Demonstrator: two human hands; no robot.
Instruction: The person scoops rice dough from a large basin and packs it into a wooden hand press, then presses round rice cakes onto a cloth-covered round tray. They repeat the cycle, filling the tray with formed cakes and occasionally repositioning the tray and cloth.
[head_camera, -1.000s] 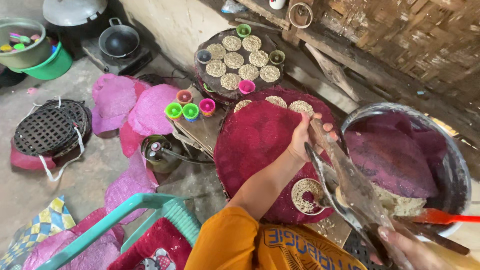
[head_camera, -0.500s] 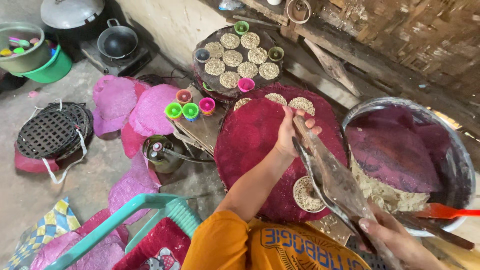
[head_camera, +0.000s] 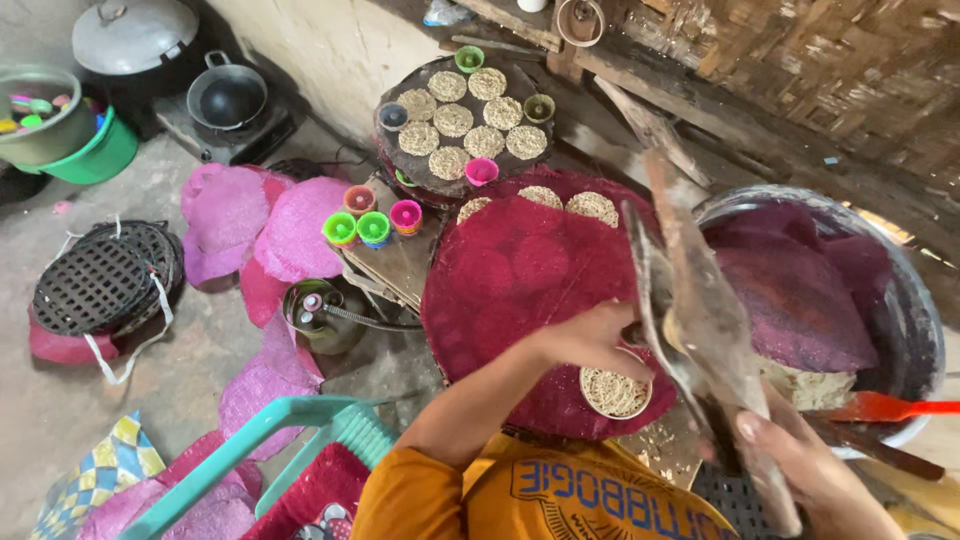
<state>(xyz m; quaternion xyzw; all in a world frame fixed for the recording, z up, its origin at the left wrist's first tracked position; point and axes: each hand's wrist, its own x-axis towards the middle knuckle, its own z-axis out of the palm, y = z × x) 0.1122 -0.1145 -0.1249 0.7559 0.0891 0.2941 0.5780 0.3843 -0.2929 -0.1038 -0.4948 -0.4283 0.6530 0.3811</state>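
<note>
Metal, worn and crusted, fills the right hand (head_camera: 800, 470): a long hinged press (head_camera: 700, 320) gripped at its near end, now lifted and tilted up towards the camera, where a moment ago it lay lower over the mat. The left hand (head_camera: 590, 340), half closed, has come down from the far side of the crimson round mat (head_camera: 520, 270) to its near edge, fingers just at the press's lower jaws, right above a small ring mould (head_camera: 614, 392) packed with pale noodle strands that rests on the mat. Two noodle discs (head_camera: 570, 203) lie at the mat's far edge. To the right stands a big metal basin (head_camera: 905, 300) with purple mats and pale dough; farther off, a dark round tray (head_camera: 400, 170) carries more discs and little coloured cups (head_camera: 375, 225).
</note>
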